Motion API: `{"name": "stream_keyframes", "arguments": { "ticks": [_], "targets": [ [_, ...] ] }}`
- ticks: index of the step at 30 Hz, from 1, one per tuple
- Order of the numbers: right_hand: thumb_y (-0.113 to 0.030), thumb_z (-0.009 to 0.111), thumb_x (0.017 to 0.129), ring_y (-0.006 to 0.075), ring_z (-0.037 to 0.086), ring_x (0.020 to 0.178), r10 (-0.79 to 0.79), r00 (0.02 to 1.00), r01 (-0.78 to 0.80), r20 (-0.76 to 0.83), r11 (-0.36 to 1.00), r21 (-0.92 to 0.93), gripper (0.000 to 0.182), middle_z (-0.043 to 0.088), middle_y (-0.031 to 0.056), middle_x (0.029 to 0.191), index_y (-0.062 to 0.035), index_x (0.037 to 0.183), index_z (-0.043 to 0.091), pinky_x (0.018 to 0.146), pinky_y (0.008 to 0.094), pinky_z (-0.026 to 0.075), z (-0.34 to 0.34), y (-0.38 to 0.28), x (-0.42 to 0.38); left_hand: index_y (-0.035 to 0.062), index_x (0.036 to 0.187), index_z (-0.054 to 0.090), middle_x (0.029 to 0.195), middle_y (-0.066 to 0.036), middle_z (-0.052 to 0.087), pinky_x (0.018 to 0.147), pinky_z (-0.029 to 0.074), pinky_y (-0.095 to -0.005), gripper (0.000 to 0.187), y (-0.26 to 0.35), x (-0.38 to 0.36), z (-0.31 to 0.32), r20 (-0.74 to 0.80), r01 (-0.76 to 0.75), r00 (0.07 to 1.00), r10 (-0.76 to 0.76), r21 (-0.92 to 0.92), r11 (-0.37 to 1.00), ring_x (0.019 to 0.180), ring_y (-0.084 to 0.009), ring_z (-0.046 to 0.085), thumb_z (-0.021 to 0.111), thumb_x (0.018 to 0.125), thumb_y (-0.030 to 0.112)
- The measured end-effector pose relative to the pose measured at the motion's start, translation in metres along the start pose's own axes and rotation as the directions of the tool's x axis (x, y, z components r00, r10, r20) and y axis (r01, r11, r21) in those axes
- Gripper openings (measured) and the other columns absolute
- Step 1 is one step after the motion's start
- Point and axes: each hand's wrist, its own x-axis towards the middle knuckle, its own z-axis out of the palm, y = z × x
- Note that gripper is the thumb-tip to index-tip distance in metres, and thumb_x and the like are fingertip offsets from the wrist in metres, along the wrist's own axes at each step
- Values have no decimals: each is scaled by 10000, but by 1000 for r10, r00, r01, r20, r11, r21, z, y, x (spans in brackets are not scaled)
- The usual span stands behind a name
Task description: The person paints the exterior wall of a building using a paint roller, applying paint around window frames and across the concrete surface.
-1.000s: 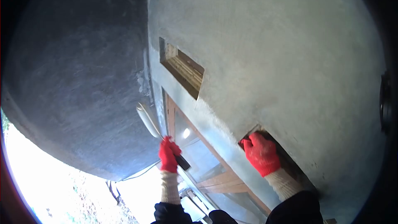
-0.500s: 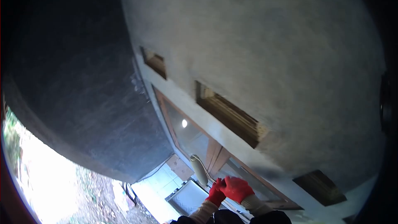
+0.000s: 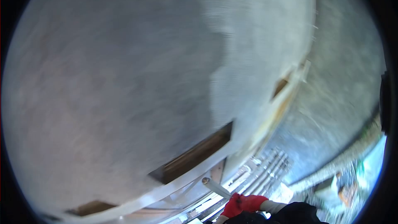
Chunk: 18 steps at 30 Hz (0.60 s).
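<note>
A paint roller (image 3: 217, 188) with a pale sleeve sticks out up and left from my gloved hands, near the bottom of the view. My left hand (image 3: 233, 208), in a red glove, is closed round its handle. Against it, my right hand (image 3: 253, 203), also red-gloved, is closed at the same place. The gloves hide the handle, and motion blurs the fingers. Beyond the roller rises a large grey wall or ceiling surface (image 3: 124, 79), with a paler area at its right; the roller's end appears below it.
A dark slot-like opening (image 3: 199, 155) lies above the roller, and another opening (image 3: 281, 88) is farther right. A darker grey surface (image 3: 331, 112) meets the pale one at the right. Blurred long bars (image 3: 267, 174) and outdoor clutter (image 3: 346, 193) show at lower right.
My view has swung strongly to the right, tilting the scene the other way. The paint tray and bright outdoor ground at left have left view. Both hands still hold the roller.
</note>
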Motion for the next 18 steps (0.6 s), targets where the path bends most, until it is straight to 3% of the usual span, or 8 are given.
{"name": "stream_keyframes", "arguments": {
  "ticks": [1,5,6,8,9,10,11,18],
  "targets": [
    [-352,374,913,353,616,807,157,988,-157,13,979,128,429,629,219,906,14,1031,562,699,428,478,-17,-5,-36,63,1018,542,972,-86,582,832,448,-330,193,-13,20,11,278,403,914,-294,-693,598,921,-217,568,509,901,213],
    [-395,360,922,382,577,936,265,928,-226,-262,959,168,427,617,205,971,-50,1119,519,827,439,439,9,65,-98,76,1036,557,1010,-88,586,856,442,-332,196,-96,64,58,398,530,848,-350,-626,573,975,-220,565,553,870,179],
    [-377,378,917,384,575,938,248,895,-183,-370,963,200,400,609,204,991,-56,1104,525,825,444,440,9,70,-117,82,1049,558,1033,-79,588,865,439,-330,196,-113,72,76,255,144,957,-137,-11,989,996,-211,562,555,872,167],
    [-359,397,911,386,574,940,242,845,-142,-477,961,236,372,600,202,1010,-62,1090,531,824,448,440,4,75,-153,86,1137,529,1096,-74,581,900,422,-336,280,-94,77,116,533,-570,821,203,769,288,1084,-203,530,577,876,175],
    [-334,427,900,384,582,913,359,790,-213,-497,921,326,327,604,198,994,-75,1069,535,787,454,450,1,74,-164,86,1137,529,1096,-74,581,900,422,-336,280,-88,84,140,543,-574,819,187,765,292,1084,-203,530,577,876,175],
    [-310,456,889,383,590,886,467,727,-270,-503,868,416,284,608,194,978,-89,1047,539,751,459,460,-4,81,-169,76,1176,497,1096,-84,575,901,421,-350,350,-88,95,163,175,-26,982,-66,479,877,1088,-209,522,601,861,187],
    [-310,456,889,383,590,886,473,723,-268,-503,864,427,284,608,194,978,-89,1047,539,751,459,460,-9,96,-168,66,1215,465,1096,-95,570,902,419,-365,423,-92,111,179,21,499,863,-505,-187,846,1092,-214,514,626,847,199],
    [-231,532,873,255,646,579,635,535,91,-558,612,785,256,625,179,760,-62,1065,533,532,376,518,-125,217,-153,33,1333,337,1198,-87,495,950,341,-276,588,-62,254,230,135,157,959,-248,473,867,1134,-164,438,593,879,303]
  ]
}}
